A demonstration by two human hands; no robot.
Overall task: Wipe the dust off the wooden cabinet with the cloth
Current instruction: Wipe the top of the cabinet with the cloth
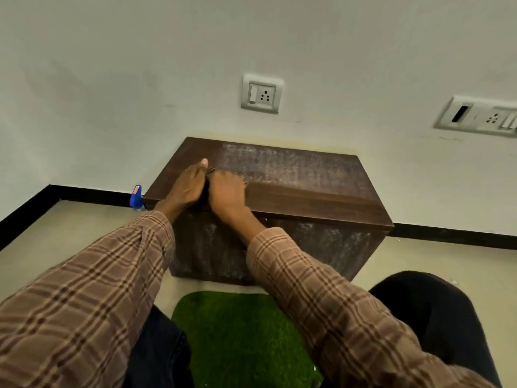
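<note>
Two hands pressed together on my cabinet (307, 197) top, left hand (186, 189) and right hand (228, 193) bunched over the cloth (212, 170) peeking out at twelve o'clock; dust lies toward two o'clock.

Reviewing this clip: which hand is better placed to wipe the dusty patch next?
Probably right. The right hand lies beside the dust on the cabinet top, over the cloth; the left hand is farther away.

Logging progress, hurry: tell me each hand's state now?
Left hand: on the cloth, grip unclear.
Right hand: pressed on the cloth, grip unclear.
</note>
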